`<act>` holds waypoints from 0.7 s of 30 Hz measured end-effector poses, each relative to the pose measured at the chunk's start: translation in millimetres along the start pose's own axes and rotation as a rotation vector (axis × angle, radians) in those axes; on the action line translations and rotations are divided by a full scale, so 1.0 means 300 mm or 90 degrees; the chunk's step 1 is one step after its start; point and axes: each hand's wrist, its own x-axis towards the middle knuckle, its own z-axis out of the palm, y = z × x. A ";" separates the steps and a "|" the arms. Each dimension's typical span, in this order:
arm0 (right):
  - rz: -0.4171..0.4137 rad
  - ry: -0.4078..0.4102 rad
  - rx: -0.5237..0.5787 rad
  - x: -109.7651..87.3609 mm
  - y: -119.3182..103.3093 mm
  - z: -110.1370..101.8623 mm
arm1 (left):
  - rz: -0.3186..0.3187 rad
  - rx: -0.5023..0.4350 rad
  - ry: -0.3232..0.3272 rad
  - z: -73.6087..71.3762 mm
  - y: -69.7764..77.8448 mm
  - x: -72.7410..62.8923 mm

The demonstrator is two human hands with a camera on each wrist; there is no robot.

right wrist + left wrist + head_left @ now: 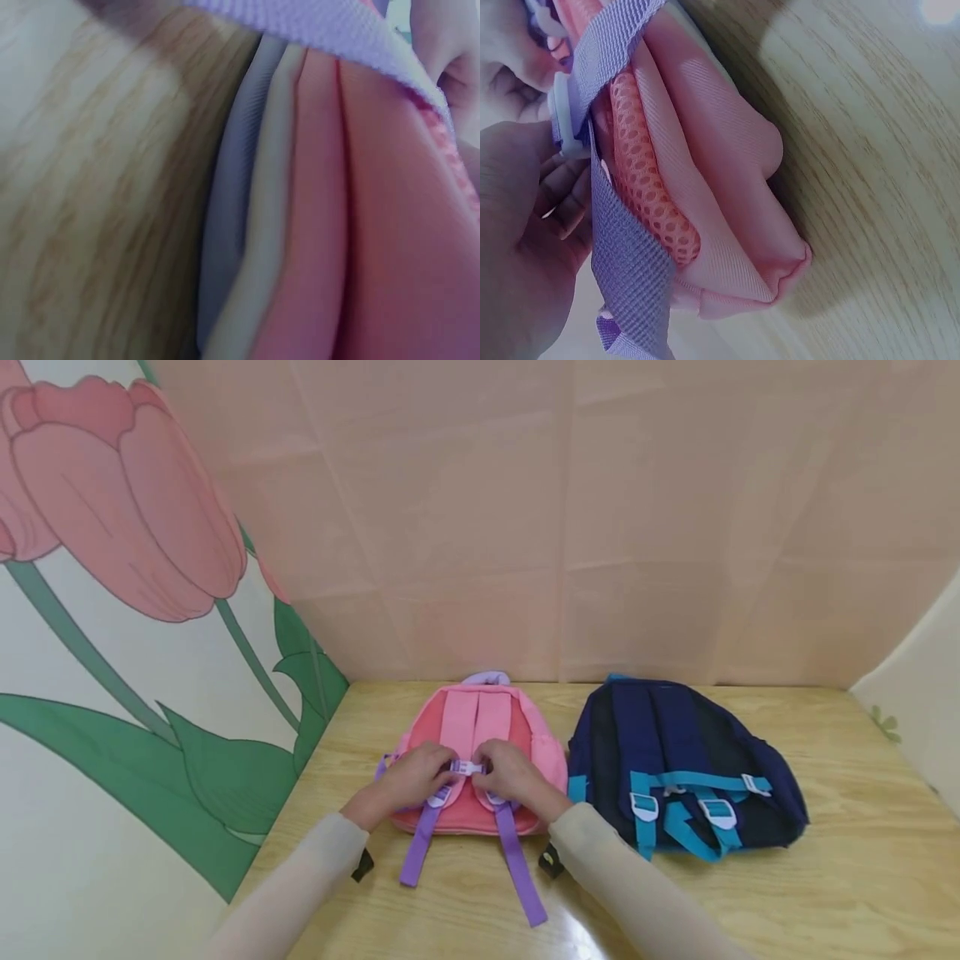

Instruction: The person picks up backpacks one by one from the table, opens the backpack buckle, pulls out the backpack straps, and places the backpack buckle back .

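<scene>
A small pink backpack lies with its shoulder straps facing up. A white plastic buckle sits across the middle of those straps. My left hand pinches its left end, and my right hand pinches its right end. Whether the two buckle halves are fully locked cannot be told. Purple webbing runs beside the left hand in the left wrist view. The right wrist view shows mostly the pack's pink side under a purple strap.
A navy backpack with turquoise straps lies close on the right. Two loose purple strap ends trail toward the front of the wooden table. Behind stands a beige covered wall; a tulip-painted wall is on the left.
</scene>
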 end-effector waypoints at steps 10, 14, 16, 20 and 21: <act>0.011 -0.017 0.005 -0.003 -0.015 -0.018 | 0.027 0.016 0.009 -0.012 -0.013 0.000; 0.018 -0.033 0.011 -0.009 -0.017 -0.029 | 0.016 0.010 -0.002 -0.019 -0.008 0.000; 0.021 -0.038 0.015 -0.011 -0.015 -0.032 | 0.009 0.006 -0.007 -0.022 -0.006 -0.001; 0.032 -0.044 0.018 -0.012 -0.011 -0.037 | 0.009 0.002 -0.009 -0.026 -0.006 -0.003; 0.037 -0.047 0.019 -0.012 -0.011 -0.039 | 0.009 0.001 -0.009 -0.027 -0.006 -0.004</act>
